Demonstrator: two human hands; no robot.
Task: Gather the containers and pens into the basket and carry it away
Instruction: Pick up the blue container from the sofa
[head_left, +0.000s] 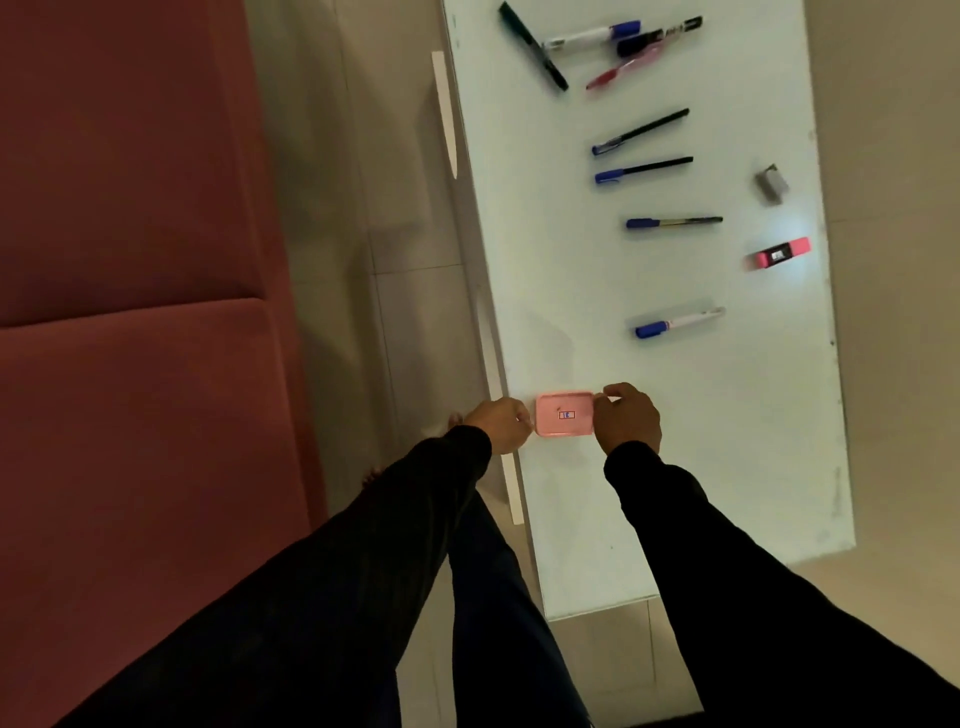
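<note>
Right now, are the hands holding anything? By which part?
Yes: the pink tray, gripped at its two short ends. Left hand is on the left edge, right hand pinches the right rim near the far corner. It sits at the table edge.

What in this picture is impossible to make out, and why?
Head view only:
- Label on the pink tray: too small to read.
- Fingertips of the left hand and right hand: curled out of view at the tray's ends, so the grip is unclear.
- Grey object: blurred, unidentifiable.
- Pens at the top: overlapping; count uncertain.
</note>
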